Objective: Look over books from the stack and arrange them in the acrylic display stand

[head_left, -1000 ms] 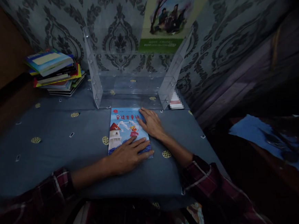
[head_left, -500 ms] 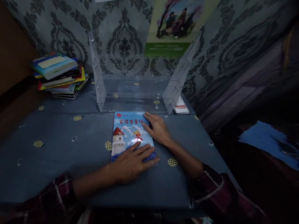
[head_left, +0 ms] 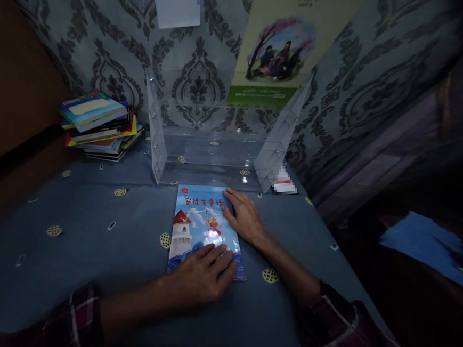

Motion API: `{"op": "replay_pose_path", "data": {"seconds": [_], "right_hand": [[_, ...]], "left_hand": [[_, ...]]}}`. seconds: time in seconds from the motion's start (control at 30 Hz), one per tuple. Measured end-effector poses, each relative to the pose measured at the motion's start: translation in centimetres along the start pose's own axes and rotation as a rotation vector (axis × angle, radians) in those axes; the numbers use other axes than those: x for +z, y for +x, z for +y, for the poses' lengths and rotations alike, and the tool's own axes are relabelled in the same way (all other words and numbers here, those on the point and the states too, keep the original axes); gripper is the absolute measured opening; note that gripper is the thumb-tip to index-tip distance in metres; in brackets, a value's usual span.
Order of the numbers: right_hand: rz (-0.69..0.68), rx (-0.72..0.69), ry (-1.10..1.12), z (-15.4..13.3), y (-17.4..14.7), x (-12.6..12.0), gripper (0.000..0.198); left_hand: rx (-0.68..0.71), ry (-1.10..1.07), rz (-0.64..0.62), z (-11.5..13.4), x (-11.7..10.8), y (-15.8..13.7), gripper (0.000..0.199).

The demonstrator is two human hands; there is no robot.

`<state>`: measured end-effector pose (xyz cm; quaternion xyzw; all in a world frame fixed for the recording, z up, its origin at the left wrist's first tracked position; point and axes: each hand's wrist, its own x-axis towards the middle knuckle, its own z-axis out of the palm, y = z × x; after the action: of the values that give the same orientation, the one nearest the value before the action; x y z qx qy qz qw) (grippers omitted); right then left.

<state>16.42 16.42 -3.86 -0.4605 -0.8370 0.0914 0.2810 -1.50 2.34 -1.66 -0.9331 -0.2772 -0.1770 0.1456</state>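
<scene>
A blue picture-covered book [head_left: 197, 219] with red lettering, a lighthouse and white birds lies flat on the patterned tablecloth, its front cover up. Across its lower part rests my left hand [head_left: 201, 275], fingers extended and lying flat on the cover. My right hand [head_left: 245, 215] lies along the book's upper right edge, fingers stretched out with the tips on the cover. Just behind the book stands a clear acrylic rack [head_left: 211, 170] with stepped sides.
At the back left is an untidy stack of books [head_left: 99, 127]. A green-and-cream poster [head_left: 274, 58] and a white card [head_left: 178, 6] hang on the wallpaper. A small blurred white object [head_left: 284, 181] stands right of the rack. Blue cloth [head_left: 433, 248] lies beyond the table's right edge.
The view has tilted upward, so everything sits lower in the picture. My left hand has slid slightly down and left on the cover; my right hand stays at the book's edge.
</scene>
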Motion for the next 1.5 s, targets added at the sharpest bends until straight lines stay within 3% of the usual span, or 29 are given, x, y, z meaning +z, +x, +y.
{"op": "replay_pose_path", "data": {"seconds": [0.37, 0.7, 1.2, 1.37, 1.5], "right_hand": [[0.051, -0.069, -0.039, 0.9, -0.4, 0.5, 0.045], [0.054, -0.100, -0.096, 0.9, 0.3, 0.4, 0.044], [0.019, -0.067, -0.117, 1.0, 0.2, 0.6, 0.043], [-0.012, -0.025, -0.146, -0.5, -1.3, 0.2, 0.045], [-0.067, -0.093, -0.102, -1.8, -4.9, -1.1, 0.045]], "left_hand": [[-0.032, 0.003, 0.144, 0.1, 0.0, 0.2, 0.022], [-0.029, -0.066, -0.021, -0.5, -0.5, 0.3, 0.028], [0.016, 0.060, -0.035, 0.1, 0.0, -0.1, 0.029], [0.046, 0.099, -0.090, 0.2, -0.1, -0.2, 0.032], [0.032, 0.092, -0.064, 0.2, -0.4, -0.1, 0.026]]}}
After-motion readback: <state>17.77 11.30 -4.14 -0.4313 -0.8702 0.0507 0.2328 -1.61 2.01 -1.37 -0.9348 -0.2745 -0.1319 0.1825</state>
